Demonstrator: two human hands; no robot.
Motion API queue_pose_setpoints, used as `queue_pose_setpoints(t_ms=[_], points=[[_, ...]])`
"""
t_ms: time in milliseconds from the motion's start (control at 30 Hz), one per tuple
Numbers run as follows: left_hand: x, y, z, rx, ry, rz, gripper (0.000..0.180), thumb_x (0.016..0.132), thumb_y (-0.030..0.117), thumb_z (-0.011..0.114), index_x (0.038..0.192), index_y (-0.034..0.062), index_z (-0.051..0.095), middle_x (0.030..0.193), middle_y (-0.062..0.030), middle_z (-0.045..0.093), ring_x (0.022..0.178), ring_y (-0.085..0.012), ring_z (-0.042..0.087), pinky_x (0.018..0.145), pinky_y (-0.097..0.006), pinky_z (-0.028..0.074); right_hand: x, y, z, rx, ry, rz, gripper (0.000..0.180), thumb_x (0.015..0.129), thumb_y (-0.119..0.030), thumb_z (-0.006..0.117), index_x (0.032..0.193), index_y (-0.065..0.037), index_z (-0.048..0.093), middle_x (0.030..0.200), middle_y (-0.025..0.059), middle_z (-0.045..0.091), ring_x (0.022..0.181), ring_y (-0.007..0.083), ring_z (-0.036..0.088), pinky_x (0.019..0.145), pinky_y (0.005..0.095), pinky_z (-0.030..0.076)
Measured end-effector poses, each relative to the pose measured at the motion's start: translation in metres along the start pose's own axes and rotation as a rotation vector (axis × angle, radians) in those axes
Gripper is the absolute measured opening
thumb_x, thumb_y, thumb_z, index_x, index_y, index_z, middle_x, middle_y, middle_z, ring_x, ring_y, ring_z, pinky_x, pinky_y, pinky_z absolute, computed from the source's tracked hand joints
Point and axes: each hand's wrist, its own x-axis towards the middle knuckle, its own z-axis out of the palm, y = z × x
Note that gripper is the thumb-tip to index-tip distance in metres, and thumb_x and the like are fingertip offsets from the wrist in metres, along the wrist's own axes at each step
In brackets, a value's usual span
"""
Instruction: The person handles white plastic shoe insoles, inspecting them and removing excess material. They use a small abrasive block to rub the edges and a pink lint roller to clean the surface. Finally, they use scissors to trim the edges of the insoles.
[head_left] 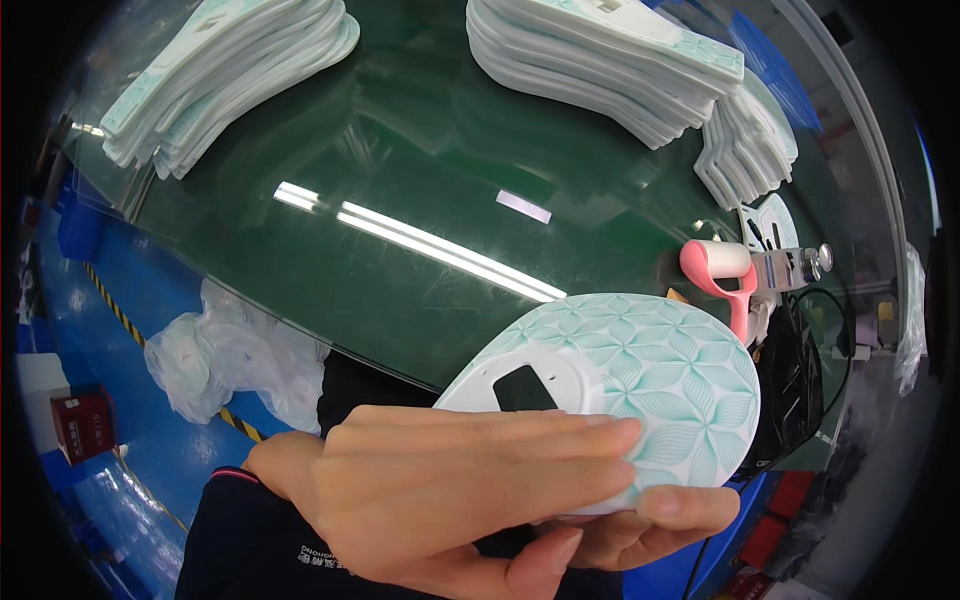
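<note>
The plastic cover [690, 390] is in the person's hands, at the near edge of the table [420, 150]. It is white with a pale green leaf pattern. The broad, rounded end points right; a dark rectangular area lies in a plain white section left of the pattern.

Left hand [430, 485]: extends from the left, back facing upward. The fingers are straight, close together and laid across the face of the cover, with two fingertips on the pattern. The thumb is apart, below the cover. This hand is not clenched.

Right hand [640, 525]: grasps the cover at its lower edge. One digit lies along the rim; the remainder is mostly hidden behind the cover and the left hand.

Table: glossy dark green, with bright light strips reflected in the surface. Three stacks of white pieces stand along the far side: left stack [240, 85], middle stack [590, 75] and right stack [750, 145]. Green pattern is visible on the upper pieces. A roller [735, 260] with a pink handle lies at the right, just beside a clear bottle [775, 270] with a metallic top.

Floor [145, 445]: blue, at the left, marked with yellow-and-black tape [115, 305]. A clear plastic bag [240, 350] is beside the table; a dark red box [85, 425] is farther left.
</note>
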Motion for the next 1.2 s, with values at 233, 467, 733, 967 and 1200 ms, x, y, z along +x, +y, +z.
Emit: queue_pose_setpoints(t_ms=[233,467,733,967,1200], points=[[-0.004,-0.002,0.010,0.062,0.088,0.040,0.038,0.062,-0.006,0.064,0.100,-0.0060,0.058,0.100,-0.0206,0.061,0.082,-0.0236,0.065,0.067,-0.026,0.052,0.007,-0.004,-0.002,-0.039,-0.004,-0.030,0.017,0.081,0.001,0.057,0.095,0.003,0.048,0.077,0.0160,0.058,0.059,0.0158,0.056,0.057,0.0218,0.046],[-0.001,0.000,0.010,0.073,0.055,0.050,0.034,0.065,-0.005,0.061,0.099,-0.0061,0.057,0.098,-0.0202,0.062,0.078,-0.0221,0.065,0.064,-0.025,0.052,0.007,-0.001,-0.002,-0.043,-0.035,-0.058,0.017,0.081,0.001,0.057,0.096,0.004,0.048,0.077,0.0159,0.057,0.059,0.0157,0.056,0.056,0.0213,0.046],[-0.003,-0.005,0.011,0.076,0.118,0.122,0.025,0.070,0.000,0.057,0.094,-0.0081,0.058,0.091,-0.0212,0.063,0.078,-0.0255,0.065,0.067,-0.029,0.053,0.009,-0.005,-0.002,-0.022,0.010,-0.018,0.016,0.082,0.000,0.056,0.096,0.004,0.048,0.076,0.0160,0.058,0.059,0.0159,0.056,0.056,0.0217,0.046],[0.007,0.003,0.005,0.010,0.130,0.066,0.029,0.066,0.003,0.055,0.090,-0.0120,0.060,0.086,-0.0217,0.064,0.076,-0.0288,0.065,0.068,-0.036,0.054,0.008,-0.006,0.000,0.011,0.037,0.007,0.016,0.082,0.000,0.055,0.096,0.004,0.048,0.076,0.0161,0.058,0.059,0.0160,0.057,0.056,0.0220,0.047],[0.002,0.002,0.005,0.082,0.075,0.098,0.025,0.077,0.015,0.056,0.084,-0.0091,0.059,0.083,-0.0239,0.064,0.077,-0.0330,0.065,0.072,-0.039,0.052,0.008,-0.007,-0.001,0.034,0.067,0.037,0.015,0.083,-0.001,0.055,0.096,0.004,0.048,0.076,0.0162,0.058,0.059,0.0162,0.057,0.056,0.0224,0.047]])
